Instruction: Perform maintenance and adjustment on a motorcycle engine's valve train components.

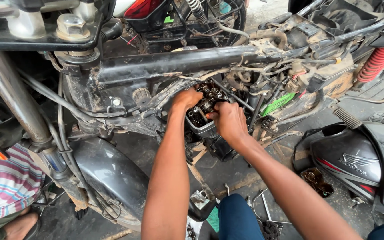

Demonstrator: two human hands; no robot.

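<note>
Both my hands are at the open engine head (pixel 203 116) of a stripped motorcycle, under its black frame tube (pixel 178 62). My left hand (pixel 186 98) is curled on the upper left edge of the engine head, fingers closed against it. My right hand (pixel 228 121) presses from the right, its fingertips pinched on a small part on the valve gear; what it pinches is too small to name. The rocker parts and springs show between the two hands.
The front fork (pixel 14 102) and black front mudguard (pixel 107 173) stand at the left. A person in a striped shirt (pixel 5 182) sits at the far left. A black fuel tank (pixel 356 164) lies on the floor at right, with tools (pixel 263 209) near my knees. A red shock spring (pixel 376 62) is top right.
</note>
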